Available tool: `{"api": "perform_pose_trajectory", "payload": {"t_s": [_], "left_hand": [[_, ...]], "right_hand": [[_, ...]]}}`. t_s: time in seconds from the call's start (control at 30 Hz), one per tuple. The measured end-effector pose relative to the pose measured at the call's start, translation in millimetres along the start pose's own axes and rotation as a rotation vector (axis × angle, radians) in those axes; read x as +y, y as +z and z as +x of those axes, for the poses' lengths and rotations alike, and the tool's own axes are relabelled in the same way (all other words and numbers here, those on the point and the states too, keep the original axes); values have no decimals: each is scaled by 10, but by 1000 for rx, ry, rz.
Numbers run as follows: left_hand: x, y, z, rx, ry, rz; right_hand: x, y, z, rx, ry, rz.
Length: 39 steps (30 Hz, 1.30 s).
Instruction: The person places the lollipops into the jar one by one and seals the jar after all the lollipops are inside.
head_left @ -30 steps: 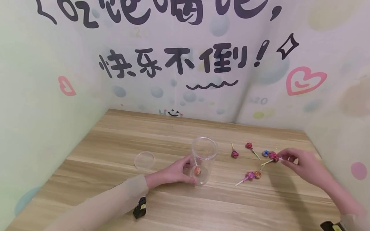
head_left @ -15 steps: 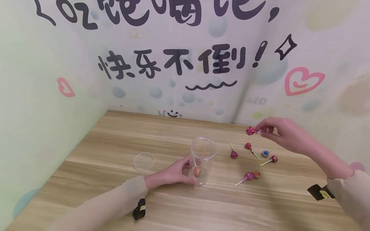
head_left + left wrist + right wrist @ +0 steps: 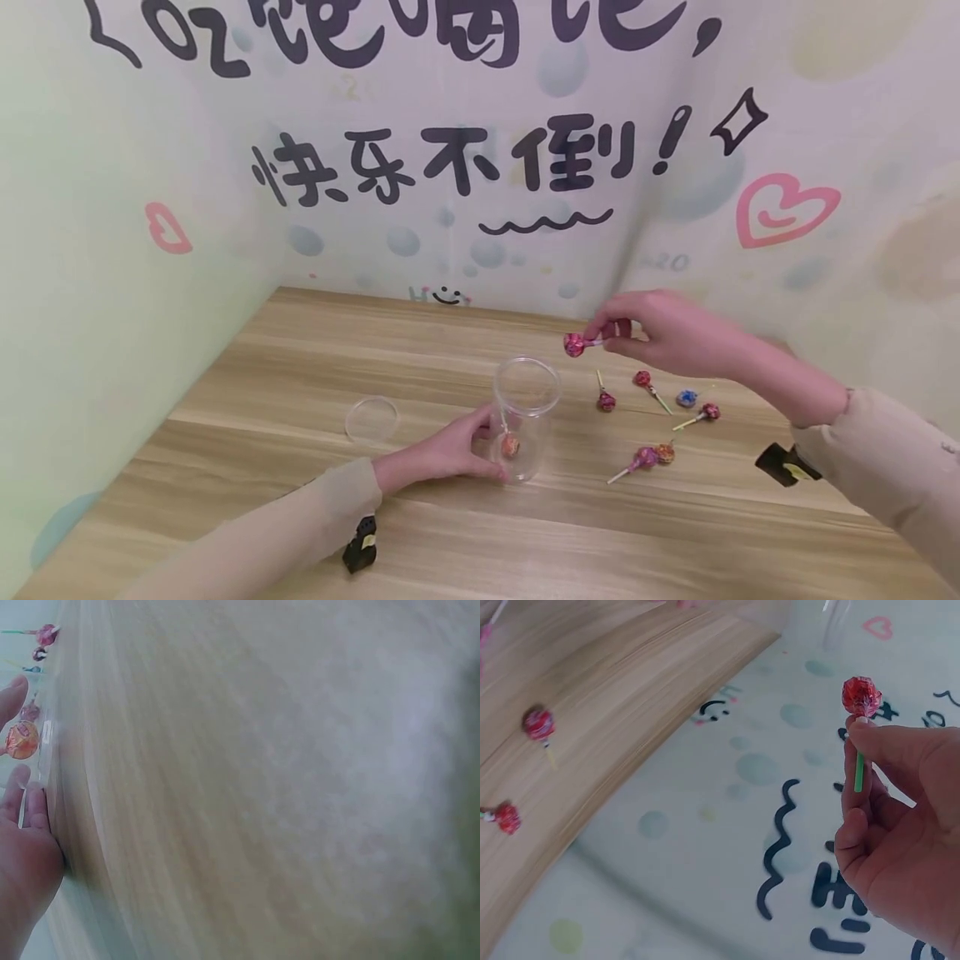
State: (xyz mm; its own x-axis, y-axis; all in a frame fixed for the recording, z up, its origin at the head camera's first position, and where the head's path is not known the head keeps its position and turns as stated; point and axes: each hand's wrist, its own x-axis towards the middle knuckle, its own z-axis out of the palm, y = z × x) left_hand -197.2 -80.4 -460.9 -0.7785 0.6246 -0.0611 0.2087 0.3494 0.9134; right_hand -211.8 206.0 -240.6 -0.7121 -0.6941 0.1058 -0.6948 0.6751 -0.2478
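A clear plastic jar (image 3: 529, 433) stands upright and uncovered on the table, with one orange lollipop (image 3: 510, 444) inside, its head down. My left hand (image 3: 457, 450) grips the jar's left side low down, thumb in front and fingers behind; the left wrist view shows the orange wrapper (image 3: 22, 739) between thumb and fingers. Above and to the right of the jar's rim, my right hand (image 3: 660, 333) pinches a red-pink lollipop (image 3: 573, 344) by its stick, head pointing left. The right wrist view shows that lollipop (image 3: 861, 696) with its green stick between thumb and forefinger.
Several wrapped lollipops lie right of the jar, among them a dark red one (image 3: 606, 402), a blue one (image 3: 686, 398) and a purple one (image 3: 646, 457) touching an orange one (image 3: 665, 452). A clear round lid (image 3: 372, 419) lies left. A printed wall (image 3: 450, 250) rises behind the table.
My right hand has lifted the red-pink lollipop from among the others on the right and carried it left, close to the jar's rim. My left hand stays on the jar.
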Motion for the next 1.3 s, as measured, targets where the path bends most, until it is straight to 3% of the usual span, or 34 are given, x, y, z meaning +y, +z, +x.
{"api": "perform_pose_trajectory", "payload": {"t_s": [0.23,0.57,0.83,1.3], "left_hand": [[13,-1,-8,8,0,19],[2,-1,9,10,3,17],[11,-2,13,6,18,12],[15,-3,17,12,29,26]], "right_hand": [[-198,20,158,-33,-67,32],[-317,144,300,-88,-203,48],[-362,246,385,-134,-214,93],[-412,371,413,-164,-275,70]]}}
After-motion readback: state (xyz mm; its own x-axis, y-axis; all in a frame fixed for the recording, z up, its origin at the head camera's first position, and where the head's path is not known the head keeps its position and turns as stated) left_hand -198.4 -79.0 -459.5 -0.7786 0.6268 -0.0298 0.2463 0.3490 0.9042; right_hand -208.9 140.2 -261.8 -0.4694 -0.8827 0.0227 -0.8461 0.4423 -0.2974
